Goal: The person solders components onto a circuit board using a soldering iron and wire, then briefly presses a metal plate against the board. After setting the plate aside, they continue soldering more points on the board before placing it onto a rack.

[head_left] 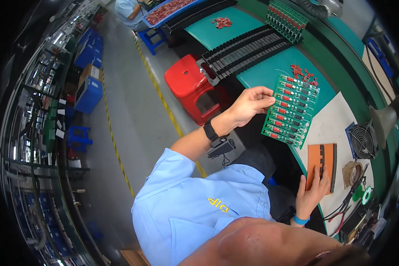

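Note:
My left hand (254,106), with a black watch at the wrist, pinches one edge of a green circuit board panel (290,113). Rows of red and black components cover the panel, which is held up and tilted over the bench edge. Lower right, my right hand (313,189) rests with its fingers stretched out on an orange plate (315,155). Black strips run along that plate, which lies on a white work surface (336,117). A blue band circles my right wrist.
Loose red components (303,73) lie on the green mat behind the panel. A black slotted rack (248,49) and upright board panels (287,22) stand farther back. A fan (362,141) and a solder spool (366,195) sit at right. A red stool (186,77) stands left of the bench.

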Demonstrator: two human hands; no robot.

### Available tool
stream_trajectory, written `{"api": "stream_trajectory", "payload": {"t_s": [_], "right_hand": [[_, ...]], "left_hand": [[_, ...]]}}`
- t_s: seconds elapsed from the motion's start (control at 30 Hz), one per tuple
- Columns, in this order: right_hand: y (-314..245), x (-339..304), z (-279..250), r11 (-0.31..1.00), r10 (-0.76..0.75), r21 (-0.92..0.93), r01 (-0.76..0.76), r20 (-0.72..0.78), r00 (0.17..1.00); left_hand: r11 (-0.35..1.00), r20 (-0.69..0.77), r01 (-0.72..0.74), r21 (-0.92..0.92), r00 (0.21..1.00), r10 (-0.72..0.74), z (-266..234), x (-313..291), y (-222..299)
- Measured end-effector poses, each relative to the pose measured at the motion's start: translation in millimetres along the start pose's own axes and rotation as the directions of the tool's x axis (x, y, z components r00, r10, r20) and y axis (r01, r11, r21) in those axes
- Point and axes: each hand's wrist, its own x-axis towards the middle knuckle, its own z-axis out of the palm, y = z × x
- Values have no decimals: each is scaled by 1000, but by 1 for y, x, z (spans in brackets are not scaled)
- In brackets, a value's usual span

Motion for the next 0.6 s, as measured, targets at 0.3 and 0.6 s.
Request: {"api": "stream_trajectory", "payload": {"t_s": [0.3, 0.6], "right_hand": [[-10, 1, -2, 999, 18, 34, -19, 31, 999], [-5, -14, -57, 996, 26, 82, -29, 36, 999]], "left_hand": [[1000, 14, 15, -6, 1000, -15, -3, -1, -8], [998, -13, -48, -37, 999, 47, 4, 2, -19]]}}
